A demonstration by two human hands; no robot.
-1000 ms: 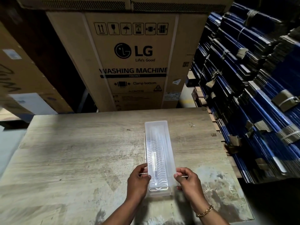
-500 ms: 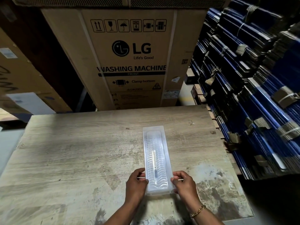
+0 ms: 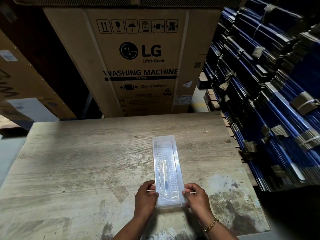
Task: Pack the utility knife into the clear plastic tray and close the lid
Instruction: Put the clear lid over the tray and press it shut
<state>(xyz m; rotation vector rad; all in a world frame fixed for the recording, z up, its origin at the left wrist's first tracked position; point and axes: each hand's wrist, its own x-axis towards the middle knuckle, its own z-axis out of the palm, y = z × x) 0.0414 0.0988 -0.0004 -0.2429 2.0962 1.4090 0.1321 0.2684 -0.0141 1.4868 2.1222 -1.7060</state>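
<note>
While the clear plastic tray (image 3: pixel 167 172) lies on the counter (image 3: pixel 86 161) with its long axis running away from me (utility knife (image 3: pixel 165 177) inside), I see left hand (image 3: pixel 146 198) and right hand (image 3: pixel 197 199) fingers pinching its near corners equally.

Two bare forearms enter the head view from the six o'clock edge. Neither arm shows a sleeve; both are uncovered as far back as the frame reaches.

The left hand (image 3: pixel 146 199) carries no ring, watch or band that can be made out. No glove is worn.

The right hand (image 3: pixel 196 199) is likewise ungloved. Its wrist bears a gold-coloured chain bracelet (image 3: pixel 210 225), made of chunky linked segments, sitting loosely toward the five o'clock side of the hand.

Fingernails on both hands appear short; any polish cannot be determined in this dim light.
</note>
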